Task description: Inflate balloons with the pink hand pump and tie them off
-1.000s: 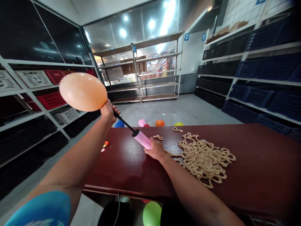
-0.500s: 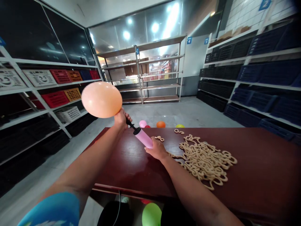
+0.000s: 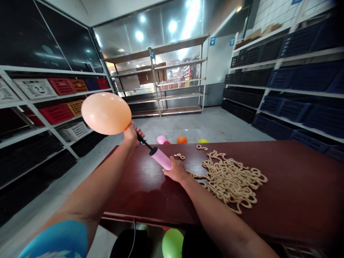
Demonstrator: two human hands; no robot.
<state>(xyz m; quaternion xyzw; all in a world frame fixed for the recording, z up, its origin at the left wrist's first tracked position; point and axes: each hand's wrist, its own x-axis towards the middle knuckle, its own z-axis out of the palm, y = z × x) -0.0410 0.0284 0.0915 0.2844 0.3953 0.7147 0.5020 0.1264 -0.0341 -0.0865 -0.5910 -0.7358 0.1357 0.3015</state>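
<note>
A large peach balloon (image 3: pixel 106 113) is inflated at the left, above the table's far left corner. My left hand (image 3: pixel 131 134) is closed at the balloon's neck and round the black end of a hand pump; how the neck sits on the nozzle is hidden. The pump's pink barrel (image 3: pixel 161 158) slants down to the right, with a black rod showing between barrel and left hand. My right hand (image 3: pixel 176 170) is wrapped round the barrel's lower end. To its right a heap of tan curly rope-like pieces (image 3: pixel 231 179) lies on the dark red table (image 3: pixel 292 172).
Beyond the table's far edge pink (image 3: pixel 161 139), orange (image 3: pixel 182 139) and yellow balloons rest on the floor. A green balloon (image 3: pixel 172 243) is below the near edge. Shelves with crates (image 3: pixel 57 113) stand left and right.
The black rod between my left hand and the pink barrel shows longer; the hands are farther apart. The balloon appears farther left and the view has shifted slightly.
</note>
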